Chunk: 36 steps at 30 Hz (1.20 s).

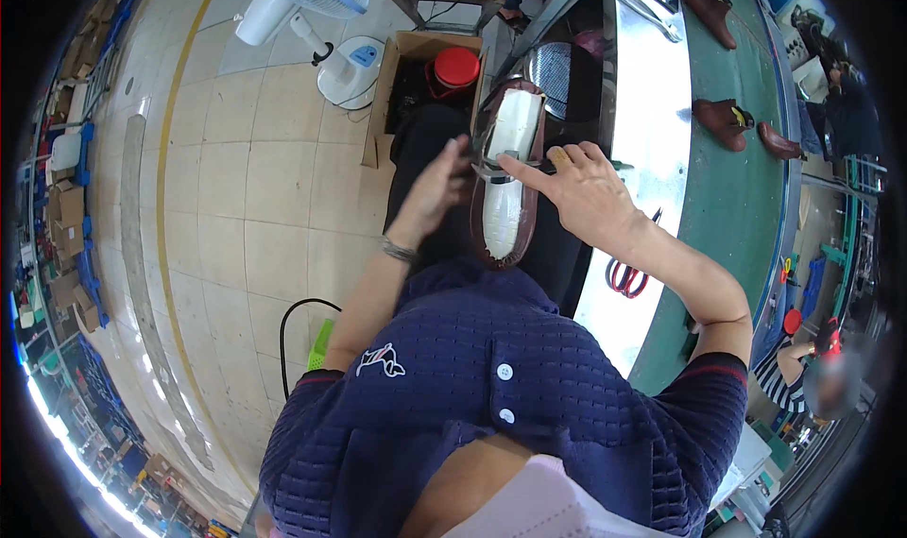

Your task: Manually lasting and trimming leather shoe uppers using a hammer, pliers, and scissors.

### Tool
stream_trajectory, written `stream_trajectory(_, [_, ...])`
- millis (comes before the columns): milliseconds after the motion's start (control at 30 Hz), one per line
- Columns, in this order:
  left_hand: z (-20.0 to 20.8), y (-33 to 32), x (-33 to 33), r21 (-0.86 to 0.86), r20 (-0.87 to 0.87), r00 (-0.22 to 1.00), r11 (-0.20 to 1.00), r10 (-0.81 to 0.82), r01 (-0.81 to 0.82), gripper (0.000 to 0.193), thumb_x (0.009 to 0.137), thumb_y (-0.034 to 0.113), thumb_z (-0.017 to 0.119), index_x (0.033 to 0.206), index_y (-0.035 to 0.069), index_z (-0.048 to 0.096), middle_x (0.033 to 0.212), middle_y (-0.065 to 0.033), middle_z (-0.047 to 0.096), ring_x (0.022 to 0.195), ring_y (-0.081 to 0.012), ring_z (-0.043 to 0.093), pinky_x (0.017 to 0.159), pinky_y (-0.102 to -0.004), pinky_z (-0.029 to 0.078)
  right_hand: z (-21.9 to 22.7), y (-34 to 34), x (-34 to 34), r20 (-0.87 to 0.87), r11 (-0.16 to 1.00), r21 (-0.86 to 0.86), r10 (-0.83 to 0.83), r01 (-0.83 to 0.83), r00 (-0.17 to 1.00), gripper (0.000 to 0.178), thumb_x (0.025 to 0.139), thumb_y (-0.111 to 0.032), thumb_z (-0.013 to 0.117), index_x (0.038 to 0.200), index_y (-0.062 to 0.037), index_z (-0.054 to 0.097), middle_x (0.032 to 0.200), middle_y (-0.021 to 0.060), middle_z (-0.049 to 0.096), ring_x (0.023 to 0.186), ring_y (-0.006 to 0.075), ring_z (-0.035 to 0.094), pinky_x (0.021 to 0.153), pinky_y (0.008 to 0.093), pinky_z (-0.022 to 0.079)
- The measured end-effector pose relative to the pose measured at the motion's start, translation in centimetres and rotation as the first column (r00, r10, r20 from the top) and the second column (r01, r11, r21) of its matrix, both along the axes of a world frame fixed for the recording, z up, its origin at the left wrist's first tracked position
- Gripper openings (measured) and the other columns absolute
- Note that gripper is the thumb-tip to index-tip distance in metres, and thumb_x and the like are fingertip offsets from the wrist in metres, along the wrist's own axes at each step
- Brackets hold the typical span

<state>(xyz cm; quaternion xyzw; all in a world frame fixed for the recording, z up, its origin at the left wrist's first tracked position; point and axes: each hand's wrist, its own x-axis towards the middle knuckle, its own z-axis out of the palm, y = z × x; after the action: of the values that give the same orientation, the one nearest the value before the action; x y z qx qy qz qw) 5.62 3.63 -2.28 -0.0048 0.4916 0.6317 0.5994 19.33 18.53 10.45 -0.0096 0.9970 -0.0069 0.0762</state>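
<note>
A dark brown shoe upper (525,219) lies sole side up along my lap, its toe away from me, with a whitish bottom (502,219) showing. A metal tool (493,172) crosses its middle. My right hand (588,190) is closed around what looks like this tool's handle, mostly hidden under the fingers, and one finger stretches over the metal part. A yellow band circles another finger. Just left of the shoe, my left hand (436,190) is blurred by motion, its fingers stretched out and holding nothing that I can see.
At my right, a shiny metal bench edge (619,325) carries red-handled scissors (627,279). Beyond it, brown boots (724,124) stand on a green surface (671,174). A cardboard box (377,120) with a red-lidded container (455,68) and a white fan (350,70) stand ahead.
</note>
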Motion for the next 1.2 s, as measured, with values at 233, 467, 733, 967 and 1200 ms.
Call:
stream_trajectory(233, [0.3,1.9,3.1,0.144,0.353,0.936,0.987,0.013,-0.068,0.055,0.092,0.047,0.037,0.128,0.005,0.040,0.122,-0.0068,0.051,0.104,-0.0174,0.053,0.090,-0.0324,0.043,1.2,0.3,0.0,0.418,0.775,-0.507,-0.161,0.377,0.894,0.053,0.079,-0.005,0.055,0.130,-0.0122,0.038,0.079,0.0215,0.062,0.076,0.0366,0.062,0.071,0.0439,0.048])
stream_trajectory(467, [0.1,3.6,2.6,0.352,0.418,0.908,0.927,-0.031,-0.131,0.055,0.088,0.033,0.053,0.135,0.014,0.029,0.121,-0.0085,0.048,0.109,-0.0177,0.050,0.092,-0.0340,0.042,0.0,-0.3,2.0,0.230,0.704,-0.617,-0.266,0.351,0.936,0.054,0.079,-0.004,0.058,0.129,-0.0125,0.040,0.079,0.0211,0.063,0.075,0.0366,0.062,0.071,0.0426,0.049])
stream_trajectory(733, [0.3,3.9,1.8,0.327,0.252,0.966,0.945,-0.059,-0.028,0.062,0.085,0.022,0.055,0.138,0.013,0.024,0.120,-0.0067,0.046,0.107,-0.0159,0.049,0.090,-0.0315,0.042,4.8,2.5,-2.1,0.227,0.900,-0.398,-0.090,0.177,0.970,0.054,0.081,-0.013,0.057,0.132,-0.0219,0.040,0.069,0.0174,0.062,0.065,0.0332,0.062,0.062,0.0397,0.050])
stream_trajectory(967, [0.2,3.8,0.2,0.318,0.171,0.977,0.946,-0.127,0.067,0.067,0.083,0.022,0.058,0.140,0.014,0.023,0.123,-0.0052,0.045,0.106,-0.0138,0.049,0.089,-0.0292,0.042,-0.6,5.3,-4.9,0.095,0.984,-0.146,-0.091,0.104,0.991,0.058,0.087,-0.023,0.052,0.138,-0.0305,0.025,0.062,0.0146,0.059,0.056,0.0301,0.061,0.049,0.0396,0.049])
stream_trajectory(1200, [1.0,3.5,-1.2,0.305,0.156,0.960,0.936,-0.231,0.176,0.071,0.079,0.019,0.064,0.138,0.011,0.025,0.117,-0.0051,0.048,0.102,-0.0139,0.051,0.085,-0.0296,0.044,-1.9,4.5,-3.6,-0.110,0.961,-0.277,-0.024,-0.007,0.994,0.060,0.086,-0.021,0.052,0.139,-0.0295,0.023,0.059,0.0140,0.057,0.054,0.0296,0.060,0.049,0.0392,0.048])
